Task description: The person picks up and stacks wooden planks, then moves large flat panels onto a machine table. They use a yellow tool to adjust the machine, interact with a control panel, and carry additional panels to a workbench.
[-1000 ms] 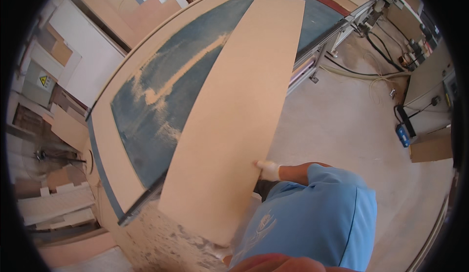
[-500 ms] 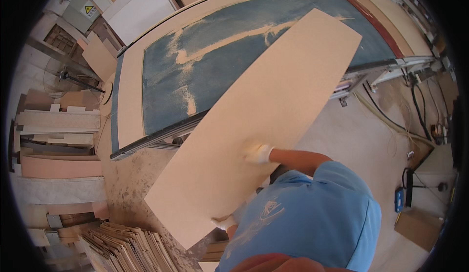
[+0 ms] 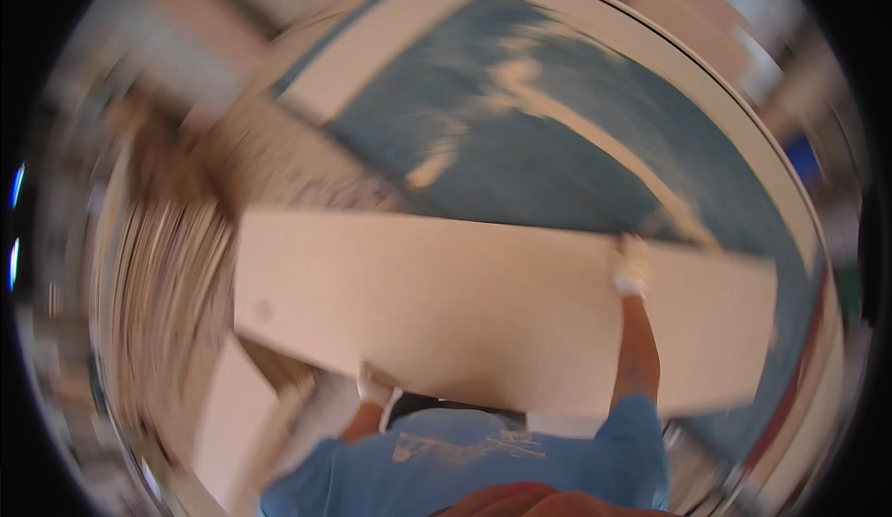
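A long, pale tan wooden board (image 3: pixel 465 299) lies crosswise in front of my body, its right part over the table. At its near edge, left of my body, my left hand (image 3: pixel 376 385) in a white glove grips it with the fingers on the upper face. My right hand (image 3: pixel 632 268), gloved too, reaches across to the far edge, and its fingertips close on that edge. The fingers of both hands are somewhat smeared by motion. The undersides of the board and of the hands are hidden.
Beyond the board stands a large table with a blue-green top (image 3: pixel 557 145), streaked with tan dust and bordered by a pale strip. To the left is a stack of thin boards (image 3: pixel 167 285). Another pale board (image 3: pixel 232 415) stands near my left side. The surroundings are blurred.
My view has swung left, and the board now runs crosswise instead of slanting. My right hand has gone from the board's face to its far edge. The left stays at the near edge.
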Demonstrator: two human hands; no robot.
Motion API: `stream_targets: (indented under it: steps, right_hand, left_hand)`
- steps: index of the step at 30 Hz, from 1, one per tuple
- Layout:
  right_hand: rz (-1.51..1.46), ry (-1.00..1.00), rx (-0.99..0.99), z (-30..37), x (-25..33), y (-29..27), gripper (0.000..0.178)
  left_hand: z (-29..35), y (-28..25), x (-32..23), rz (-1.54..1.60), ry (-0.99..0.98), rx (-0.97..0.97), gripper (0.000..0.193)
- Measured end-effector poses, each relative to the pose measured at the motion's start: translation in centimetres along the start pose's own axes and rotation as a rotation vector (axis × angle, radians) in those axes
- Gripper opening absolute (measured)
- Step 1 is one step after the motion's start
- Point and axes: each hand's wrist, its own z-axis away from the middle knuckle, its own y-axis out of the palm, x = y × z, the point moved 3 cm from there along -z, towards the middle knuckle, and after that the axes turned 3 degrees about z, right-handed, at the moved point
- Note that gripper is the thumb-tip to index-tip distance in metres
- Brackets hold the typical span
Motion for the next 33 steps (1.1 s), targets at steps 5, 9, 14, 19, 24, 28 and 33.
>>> stream_targets:
  steps: [5,9,14,19,24,28,33]
  right_hand:
    - [0.02,0.134,0.726,-4.6,-2.5,5.0,0.063]
    - [-0.016,0.029,0.861,-5.2,-2.6,6.4,0.072]
    - [0.09,0.096,0.876,-4.7,-1.5,5.9,0.071]
    - [0.267,0.053,0.752,-6.7,3.0,-0.5,0.063]
    - [0.368,0.0,0.51,-9.2,12.4,-11.1,0.064]
    - [0.283,-0.091,0.393,-5.9,28.0,-16.8,0.064]
    - [0.18,-0.358,0.317,-1.2,51.1,-21.9,0.064]
  left_hand:
    - [-1.8,-2.0,1.9,0.138,0.194,-0.175,0.061]
    - [-2.2,-3.2,6.5,0.205,0.114,-0.263,0.062]
    - [-1.9,-2.9,7.9,0.134,0.068,-0.384,0.065]
    - [1.2,-1.7,2.1,0.167,0.092,-0.31,0.053]
    - [4.5,-5.2,-4.5,0.358,0.097,-0.224,0.055]
    - [4.9,-13.9,-8.9,0.478,0.161,-0.154,0.055]
    - [4.2,-24.5,-16.2,0.528,0.302,-0.154,0.059]
